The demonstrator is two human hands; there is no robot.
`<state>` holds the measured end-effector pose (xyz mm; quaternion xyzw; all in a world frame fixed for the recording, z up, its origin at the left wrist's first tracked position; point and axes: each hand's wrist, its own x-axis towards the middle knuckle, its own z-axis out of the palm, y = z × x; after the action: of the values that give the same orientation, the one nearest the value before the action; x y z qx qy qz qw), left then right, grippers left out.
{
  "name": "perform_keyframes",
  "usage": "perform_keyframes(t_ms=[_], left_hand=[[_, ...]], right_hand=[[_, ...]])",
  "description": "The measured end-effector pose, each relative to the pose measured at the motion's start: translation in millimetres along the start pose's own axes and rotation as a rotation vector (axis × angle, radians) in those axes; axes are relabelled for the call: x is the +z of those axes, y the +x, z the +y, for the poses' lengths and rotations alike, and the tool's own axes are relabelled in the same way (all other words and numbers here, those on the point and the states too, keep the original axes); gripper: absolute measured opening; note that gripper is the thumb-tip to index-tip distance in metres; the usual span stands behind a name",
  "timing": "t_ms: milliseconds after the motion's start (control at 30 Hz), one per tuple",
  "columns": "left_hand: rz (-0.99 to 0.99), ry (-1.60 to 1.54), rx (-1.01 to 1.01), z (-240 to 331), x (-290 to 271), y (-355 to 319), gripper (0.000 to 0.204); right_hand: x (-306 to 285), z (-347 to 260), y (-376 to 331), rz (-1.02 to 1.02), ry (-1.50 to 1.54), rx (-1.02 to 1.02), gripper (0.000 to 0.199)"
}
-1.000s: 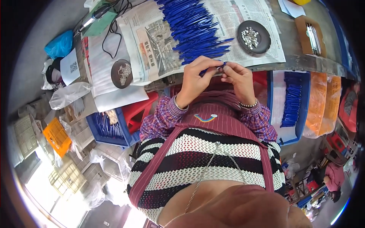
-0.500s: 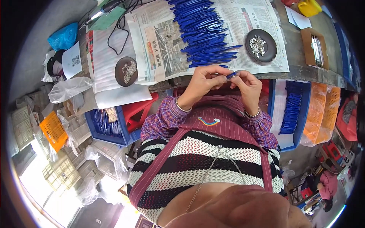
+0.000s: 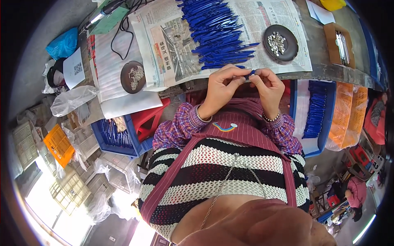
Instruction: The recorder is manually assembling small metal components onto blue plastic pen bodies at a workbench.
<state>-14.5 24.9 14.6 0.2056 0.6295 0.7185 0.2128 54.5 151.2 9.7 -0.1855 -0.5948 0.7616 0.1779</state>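
Note:
Above the table's near edge, my left hand [image 3: 223, 88] and my right hand [image 3: 269, 91] meet fingertip to fingertip. Pinched between both is a slim, shiny blue piece [image 3: 250, 75], mostly covered by the fingers; its exact kind cannot be made out. Just beyond lies a long row of similar slender blue pieces [image 3: 215, 35], heaped on newspaper [image 3: 158, 49]. A dark round dish [image 3: 292, 46] holding small shiny silvery bits sits beyond my right hand. Another brown dish [image 3: 126, 78], with finer silvery bits, is to the left.
Blue bins with more blue pieces stand below the table edge, one at right [image 3: 327, 119] and one at left [image 3: 133, 152]. A cardboard box [image 3: 348, 41] is on the table's right. A black cable [image 3: 130, 35] loops at upper left. Another person [image 3: 356, 192] is at lower right.
Both hands stay together on the blue piece, with the fingers slightly shifted and the piece turned. The table view has moved a little to the left.

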Motion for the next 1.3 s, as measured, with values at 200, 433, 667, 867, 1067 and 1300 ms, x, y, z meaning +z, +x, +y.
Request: perform_keyframes(t_ms=[200, 433, 667, 867, 1067, 1300], left_hand=[[0.002, 0.111, 0.021, -7.5, -3.0, 3.2, 0.025], [0.031, 0.185, 0.011, -6.6, -3.2, 3.0, 0.025], [0.032, 0.098, 0.005, -14.5, -4.2, 2.6, 0.024], [-0.003, -0.049, -0.111, -8.8, -2.4, 1.8, 0.023], [-0.014, -0.071, -0.143, -8.3, -3.3, 0.3, 0.022], [-0.019, -0.051, -0.152, -8.3, -3.3, -1.2, 0.022]], right_hand=[[-2.0, 0.7, 0.8, 0.027, 0.023, 0.103, 0.008], [-2.9, 0.3, 1.7, 0.013, -0.009, 0.192, 0.014], [-3.8, 1.1, 2.1, 0.004, 0.040, 0.227, 0.016], [-1.9, 2.6, -1.8, 0.042, 0.054, 0.167, 0.014], [-2.0, 2.6, -1.6, 0.032, -0.041, 0.065, 0.010], [-2.9, -4.3, -2.3, 0.003, -0.031, 0.111, 0.010]])
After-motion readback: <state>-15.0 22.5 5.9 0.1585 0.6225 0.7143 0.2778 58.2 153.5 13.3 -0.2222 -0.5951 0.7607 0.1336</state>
